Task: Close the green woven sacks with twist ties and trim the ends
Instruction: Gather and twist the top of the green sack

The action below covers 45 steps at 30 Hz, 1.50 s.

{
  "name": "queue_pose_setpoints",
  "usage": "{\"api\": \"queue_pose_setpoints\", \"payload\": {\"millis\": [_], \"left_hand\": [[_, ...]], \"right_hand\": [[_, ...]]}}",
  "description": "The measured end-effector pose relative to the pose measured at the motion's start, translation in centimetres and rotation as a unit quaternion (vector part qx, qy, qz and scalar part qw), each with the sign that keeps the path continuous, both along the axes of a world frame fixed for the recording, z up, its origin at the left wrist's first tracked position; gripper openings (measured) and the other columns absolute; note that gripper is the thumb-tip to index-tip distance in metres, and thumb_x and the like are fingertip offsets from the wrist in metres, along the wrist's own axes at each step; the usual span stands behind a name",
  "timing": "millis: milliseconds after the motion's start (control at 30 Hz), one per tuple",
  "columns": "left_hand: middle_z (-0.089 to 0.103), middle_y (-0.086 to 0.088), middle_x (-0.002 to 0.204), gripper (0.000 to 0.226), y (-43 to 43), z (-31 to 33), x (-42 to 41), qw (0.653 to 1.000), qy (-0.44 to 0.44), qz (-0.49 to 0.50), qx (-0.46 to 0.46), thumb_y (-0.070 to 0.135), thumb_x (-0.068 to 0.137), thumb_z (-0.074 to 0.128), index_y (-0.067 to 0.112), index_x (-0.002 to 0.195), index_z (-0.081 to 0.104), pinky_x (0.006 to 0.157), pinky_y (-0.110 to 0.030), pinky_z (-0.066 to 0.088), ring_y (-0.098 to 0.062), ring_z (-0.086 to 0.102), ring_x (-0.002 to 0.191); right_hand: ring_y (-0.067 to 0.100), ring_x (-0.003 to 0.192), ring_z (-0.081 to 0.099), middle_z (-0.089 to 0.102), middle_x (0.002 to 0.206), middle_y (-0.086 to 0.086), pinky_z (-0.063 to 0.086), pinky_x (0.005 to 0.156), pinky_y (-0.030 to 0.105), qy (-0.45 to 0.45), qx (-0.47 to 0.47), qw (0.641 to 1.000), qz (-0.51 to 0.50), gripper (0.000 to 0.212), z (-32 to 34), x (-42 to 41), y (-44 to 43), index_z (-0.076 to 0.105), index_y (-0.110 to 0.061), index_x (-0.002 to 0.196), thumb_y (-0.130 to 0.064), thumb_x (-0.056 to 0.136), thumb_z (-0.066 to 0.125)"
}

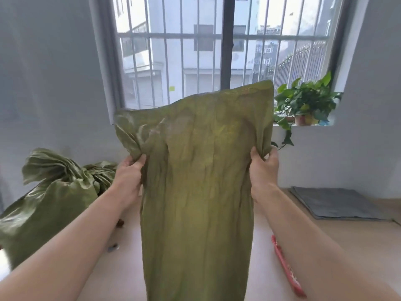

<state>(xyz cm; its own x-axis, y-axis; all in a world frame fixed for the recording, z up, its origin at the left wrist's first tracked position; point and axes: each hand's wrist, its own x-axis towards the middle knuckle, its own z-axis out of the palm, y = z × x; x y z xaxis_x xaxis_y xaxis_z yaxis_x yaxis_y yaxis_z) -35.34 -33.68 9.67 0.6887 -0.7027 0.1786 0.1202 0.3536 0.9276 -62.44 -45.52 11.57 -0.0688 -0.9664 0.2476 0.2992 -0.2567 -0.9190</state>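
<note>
At far left, a stuffed green woven sack (pixel 50 198) lies on the pale surface (pixel 130 268) against the wall, its neck bunched into a ruffle. Whether a tie binds it cannot be told from here. Just right of it, two small items sit on the surface beside the person's left forearm, one brown (pixel 120 223) and one metallic (pixel 112 248), both too blurred to name.

The left hand (pixel 128 172) pinches the left edge of a second green sack (pixel 195 170), thumb in front and fingers tucked behind the fabric. This sack hangs flat and limp at centre, raised off the surface before the barred window (pixel 223 40), its top edge spread wide rather than gathered. The right hand (pixel 263 170) clamps the opposite edge, fingers curled round a fold of the weave.

Below the right forearm lies a flat red object (pixel 286 268), unidentified. Further right, a folded grey mat (pixel 334 203) rests on the surface, and a potted green plant (pixel 308 101) stands on the sill.

The work appears to be at the start of a fresh sack: nothing is cinched, and no twist tie shows in either hand. The next move likely calls for bunching the spread end into a tight neck with one hand, freeing the other to fetch a tie.
</note>
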Motion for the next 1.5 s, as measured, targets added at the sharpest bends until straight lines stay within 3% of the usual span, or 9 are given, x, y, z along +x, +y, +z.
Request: {"api": "queue_pose_setpoints", "payload": {"millis": [233, 533, 733, 833, 967, 1067, 1167, 1367, 1500], "left_hand": [[0.073, -0.002, 0.124, 0.027, 0.6, -4.5, 0.3, 0.998, -0.003, 0.016, 0.060, 0.011, 0.108, 0.048, 0.022, 0.126, 0.064, 0.111, -0.050, 0.047, -0.024, 0.069, 0.113], [0.074, -0.007, 0.116, 0.034, 2.2, -2.6, 3.4, 0.993, 0.030, 0.114, 0.017, -0.002, 0.100, 0.049, 0.016, 0.128, 0.060, 0.078, -0.035, 0.058, -0.023, 0.073, 0.099], [0.077, -0.013, 0.114, 0.041, 3.6, -1.0, 3.8, 0.998, 0.038, 0.046, 0.011, 0.019, 0.092, 0.076, 0.005, 0.129, 0.064, 0.078, -0.037, 0.061, -0.028, 0.076, 0.102], [0.078, -0.011, 0.106, 0.021, 3.8, 0.0, 3.2, 0.997, 0.040, 0.063, 0.013, 0.018, 0.097, 0.070, 0.007, 0.115, 0.071, 0.073, -0.034, 0.059, -0.022, 0.077, 0.091], [0.074, -0.006, 0.111, 0.019, 3.6, 0.4, 2.8, 0.997, 0.043, 0.064, 0.014, 0.016, 0.106, 0.054, 0.012, 0.122, 0.063, 0.078, -0.038, 0.056, -0.023, 0.072, 0.099], [0.069, -0.005, 0.123, 0.031, 3.6, 0.1, 2.5, 0.997, 0.033, 0.070, 0.011, 0.021, 0.108, 0.051, 0.016, 0.138, 0.056, 0.092, -0.047, 0.054, -0.025, 0.067, 0.107], [0.068, -0.004, 0.122, 0.030, 3.7, 0.1, 2.0, 0.994, 0.042, 0.096, 0.008, 0.026, 0.108, 0.051, 0.016, 0.136, 0.057, 0.099, -0.047, 0.052, -0.024, 0.066, 0.105], [0.069, -0.005, 0.122, 0.039, 4.0, 0.9, 1.2, 0.994, 0.073, 0.084, 0.009, 0.034, 0.108, 0.050, 0.011, 0.139, 0.057, 0.095, -0.046, 0.053, -0.024, 0.067, 0.107], [0.075, -0.008, 0.120, 0.037, 4.3, 1.4, 0.3, 0.992, 0.121, 0.043, 0.004, 0.036, 0.107, 0.052, 0.014, 0.134, 0.064, 0.074, -0.042, 0.060, -0.026, 0.072, 0.102]], "right_hand": [[0.019, 0.092, 0.068, 0.072, 0.101, 0.002, 0.055, 0.085, 0.036, 0.039, 0.073, 0.996, 0.027, 0.022, -3.9, 0.1, 0.6, 0.066, -0.019, 0.101, -0.033, 0.107, 0.051], [0.019, 0.102, 0.065, 0.069, 0.105, -0.007, 0.054, 0.098, 0.038, -0.016, 0.067, 0.996, -0.055, 0.021, -1.9, -0.2, -1.2, 0.065, -0.026, 0.113, -0.035, 0.110, 0.046], [0.021, 0.081, 0.055, 0.062, 0.092, 0.003, 0.047, 0.070, 0.033, 0.029, 0.027, 0.997, -0.068, 0.014, -2.0, -0.3, -1.3, 0.061, -0.015, 0.108, -0.018, 0.102, 0.049], [0.019, 0.074, 0.051, 0.056, 0.083, 0.001, 0.045, 0.062, 0.032, 0.043, 0.002, 0.998, -0.037, 0.024, -1.1, -0.6, -0.6, 0.057, -0.012, 0.107, -0.028, 0.091, 0.064], [0.015, 0.083, 0.072, 0.074, 0.093, -0.002, 0.060, 0.076, 0.033, 0.067, 0.012, 0.998, -0.004, 0.038, -0.5, -0.3, 0.1, 0.069, -0.017, 0.103, -0.033, 0.075, 0.091], [0.019, 0.090, 0.071, 0.074, 0.093, -0.002, 0.059, 0.085, 0.038, 0.082, 0.033, 0.996, 0.006, 0.014, -0.3, -0.4, -0.2, 0.070, -0.020, 0.094, -0.032, 0.093, 0.078], [0.020, 0.093, 0.066, 0.072, 0.105, 0.000, 0.050, 0.086, 0.034, 0.106, 0.037, 0.994, -0.010, 0.030, 0.2, -0.6, -0.2, 0.068, -0.016, 0.120, -0.040, 0.104, 0.060], [0.022, 0.090, 0.061, 0.065, 0.098, 0.001, 0.048, 0.080, 0.035, 0.109, 0.058, 0.992, 0.013, 0.045, 1.0, -0.4, 0.1, 0.061, -0.012, 0.124, -0.051, 0.106, 0.046], [0.015, 0.089, 0.063, 0.067, 0.101, -0.003, 0.055, 0.087, 0.039, 0.050, 0.071, 0.993, 0.076, 0.032, 1.3, -0.2, 0.9, 0.059, -0.023, 0.111, -0.051, 0.106, 0.045]]}}
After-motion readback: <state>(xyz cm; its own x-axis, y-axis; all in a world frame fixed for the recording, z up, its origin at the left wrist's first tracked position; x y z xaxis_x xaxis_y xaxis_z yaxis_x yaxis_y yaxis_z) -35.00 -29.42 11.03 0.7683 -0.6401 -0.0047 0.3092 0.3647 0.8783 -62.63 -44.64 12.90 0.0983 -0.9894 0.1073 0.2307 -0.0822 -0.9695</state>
